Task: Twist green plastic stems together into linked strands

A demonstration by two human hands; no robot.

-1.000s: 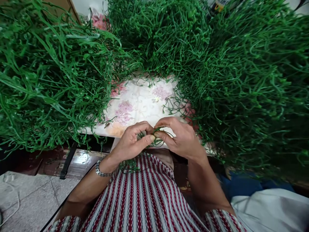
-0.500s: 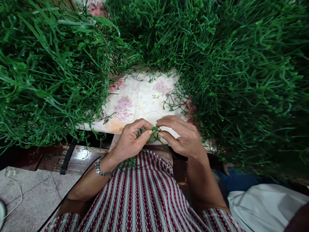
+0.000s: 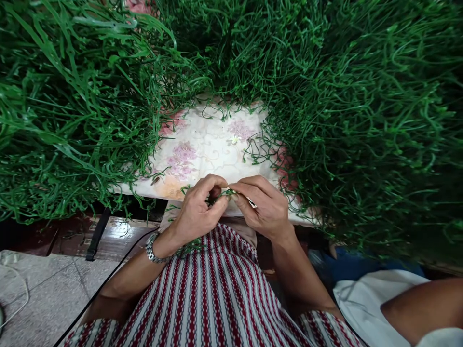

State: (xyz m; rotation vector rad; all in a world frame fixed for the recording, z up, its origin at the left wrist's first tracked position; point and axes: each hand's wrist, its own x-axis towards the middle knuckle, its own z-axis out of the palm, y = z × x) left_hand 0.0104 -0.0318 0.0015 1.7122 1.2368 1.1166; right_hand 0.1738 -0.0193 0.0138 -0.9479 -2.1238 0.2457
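My left hand (image 3: 200, 207) is closed, thumb and index finger pinching a thin green plastic-looking stem (image 3: 228, 192). More green sprigs stick out past its fingers, partly hidden behind them. Against it, fingertip to fingertip, my right hand (image 3: 264, 205) closes thumb and fingers on the same small stem. Both hands hover at the near edge of a table with a flowered cloth (image 3: 213, 149). Some green sprigs (image 3: 191, 246) lie on my striped apron-like garment (image 3: 217, 289), below the left wrist.
Large heaps of green artificial-looking stems rise on the left (image 3: 72, 111) and the right (image 3: 369, 120), joining at the back. Loose sprigs (image 3: 258, 152) lie on the cloth. A black cable (image 3: 108, 279) runs past my left arm. At the lower right are another person's arm or leg and white garment (image 3: 365, 299).
My right hand has moved left and closed its fingertips at the stem; they were parted before. Green sprigs now show beyond my left hand. The person at the lower right has shifted.
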